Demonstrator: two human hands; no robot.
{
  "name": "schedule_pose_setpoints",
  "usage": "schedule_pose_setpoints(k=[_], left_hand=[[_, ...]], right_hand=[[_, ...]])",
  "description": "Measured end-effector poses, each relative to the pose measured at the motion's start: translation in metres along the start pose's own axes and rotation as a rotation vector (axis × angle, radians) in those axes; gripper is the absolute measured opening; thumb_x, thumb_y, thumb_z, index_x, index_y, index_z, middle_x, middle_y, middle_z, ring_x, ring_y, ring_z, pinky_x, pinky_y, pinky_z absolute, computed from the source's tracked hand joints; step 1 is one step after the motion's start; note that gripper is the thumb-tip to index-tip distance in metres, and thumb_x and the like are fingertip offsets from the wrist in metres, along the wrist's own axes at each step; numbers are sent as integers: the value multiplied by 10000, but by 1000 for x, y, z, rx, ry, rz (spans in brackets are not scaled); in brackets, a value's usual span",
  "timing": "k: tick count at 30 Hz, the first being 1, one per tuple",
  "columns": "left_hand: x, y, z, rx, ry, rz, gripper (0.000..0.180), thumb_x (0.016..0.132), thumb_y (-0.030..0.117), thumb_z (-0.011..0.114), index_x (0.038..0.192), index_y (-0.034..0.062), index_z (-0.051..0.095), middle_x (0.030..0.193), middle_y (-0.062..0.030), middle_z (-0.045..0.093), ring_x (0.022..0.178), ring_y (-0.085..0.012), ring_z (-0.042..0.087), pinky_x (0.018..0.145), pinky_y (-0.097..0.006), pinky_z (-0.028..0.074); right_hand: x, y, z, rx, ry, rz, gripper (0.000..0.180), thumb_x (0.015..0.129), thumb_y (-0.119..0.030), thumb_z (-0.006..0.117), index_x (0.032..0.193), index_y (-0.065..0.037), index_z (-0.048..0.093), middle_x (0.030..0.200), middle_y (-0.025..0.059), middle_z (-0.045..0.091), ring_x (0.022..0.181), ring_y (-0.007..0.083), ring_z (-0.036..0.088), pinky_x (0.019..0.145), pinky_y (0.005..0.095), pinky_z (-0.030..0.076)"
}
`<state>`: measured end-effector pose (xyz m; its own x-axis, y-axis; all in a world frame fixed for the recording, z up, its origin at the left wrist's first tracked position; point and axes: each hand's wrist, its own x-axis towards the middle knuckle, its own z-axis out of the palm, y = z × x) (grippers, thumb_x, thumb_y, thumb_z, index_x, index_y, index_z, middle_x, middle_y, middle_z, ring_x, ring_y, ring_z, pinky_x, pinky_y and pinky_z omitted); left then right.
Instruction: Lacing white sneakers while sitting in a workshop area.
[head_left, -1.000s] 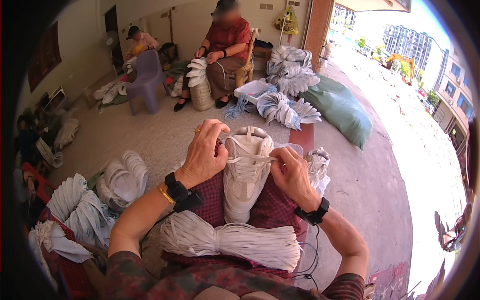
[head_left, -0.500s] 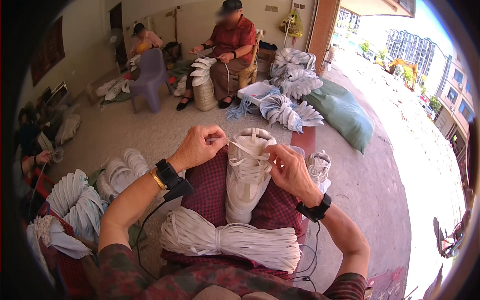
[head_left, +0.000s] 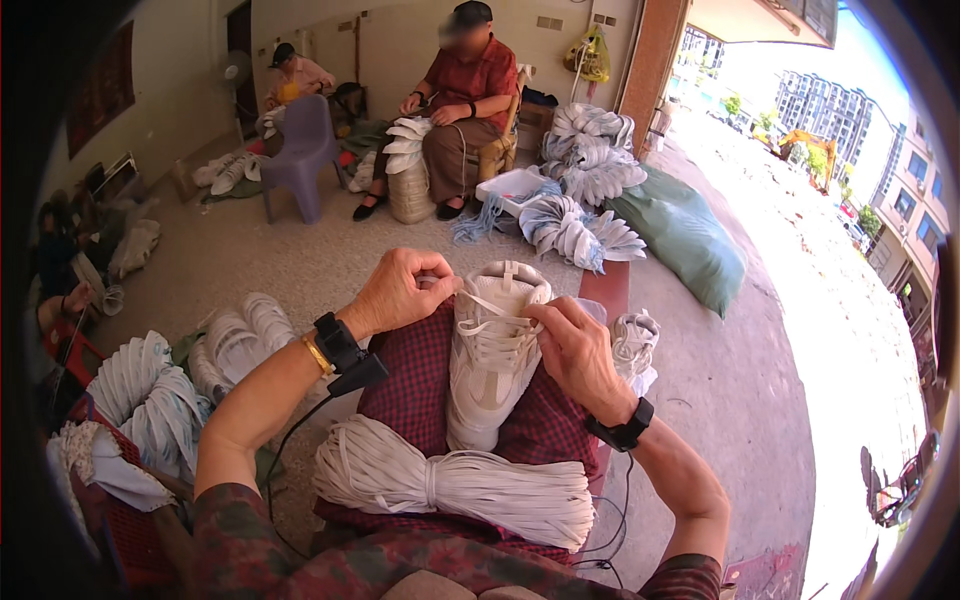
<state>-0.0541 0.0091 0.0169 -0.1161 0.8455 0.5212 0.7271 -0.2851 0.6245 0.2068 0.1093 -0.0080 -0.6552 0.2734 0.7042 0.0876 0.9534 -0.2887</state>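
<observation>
A cream-white sneaker (head_left: 488, 385) rests between my thighs on red-and-navy checked cloth, its heel opening away from me. A flat white shoelace (head_left: 488, 308) crosses its upper eyelets. My left hand (head_left: 402, 290) is closed in a pinch on one end of that lace, left of the shoe's collar. On the other side, my right hand (head_left: 580, 350) pinches the lace near the upper right eyelets, fingertips against the shoe. Across my lap, nearer to me, lies a thick bundle of white shoelaces (head_left: 455, 490), tied at its middle.
Another white shoe (head_left: 634, 345) stands beyond my right hand. Stacked shoe uppers (head_left: 150, 390) lie at the left, beside a red basket (head_left: 135, 520). Farther off are a purple chair (head_left: 300, 160), two seated co-workers, a white tray (head_left: 515, 187) and a green sack (head_left: 690, 235).
My right hand's fingers have shifted slightly left, onto the lace over the shoe's edge. My left hand keeps its pinch almost in place. The seated co-worker's hands have moved.
</observation>
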Motion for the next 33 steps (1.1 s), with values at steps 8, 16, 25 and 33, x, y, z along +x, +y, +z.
schedule_pose_setpoints(k=[8, 16, 25, 33], left_hand=[[-8, -17, -27, 8, -47, -79, 241, 884, 170, 731, 726, -1, 668, 625, 21, 592, 576, -35, 468, 527, -249, 383], [-23, -49, -89, -99, 78, -237, 245, 920, 212, 697, 767, 21, 681, 673, 49, 582, 641, -33, 472, 587, -238, 391], [-27, -44, -64, 247, 46, -154, 182, 891, 190, 700, 924, 12, 676, 894, -37, 669, 812, -116, 618, 698, -296, 489], [-17, 21, 1, 106, -250, 138, 235, 726, 73, 819, 886, 86, 648, 1452, -113, 449, 1250, -287, 515, 982, -424, 474]], right_hand=[[9, 9, 8, -67, -38, -8, 310, 810, -16, 635, 1112, -84, 645, 967, 121, 594, 829, 317, 651, 668, 421, 534], [12, 3, -1, -122, -185, 28, 399, 739, -50, 647, 1134, -106, 619, 949, 113, 559, 912, 319, 617, 704, 454, 553], [9, 4, 6, -78, -43, 5, 333, 793, -7, 604, 1120, -67, 619, 862, 115, 576, 844, 314, 569, 725, 437, 482], [21, -5, -13, 86, -144, 152, 196, 862, -35, 624, 1055, 1, 619, 868, 168, 614, 754, 315, 646, 673, 397, 510]])
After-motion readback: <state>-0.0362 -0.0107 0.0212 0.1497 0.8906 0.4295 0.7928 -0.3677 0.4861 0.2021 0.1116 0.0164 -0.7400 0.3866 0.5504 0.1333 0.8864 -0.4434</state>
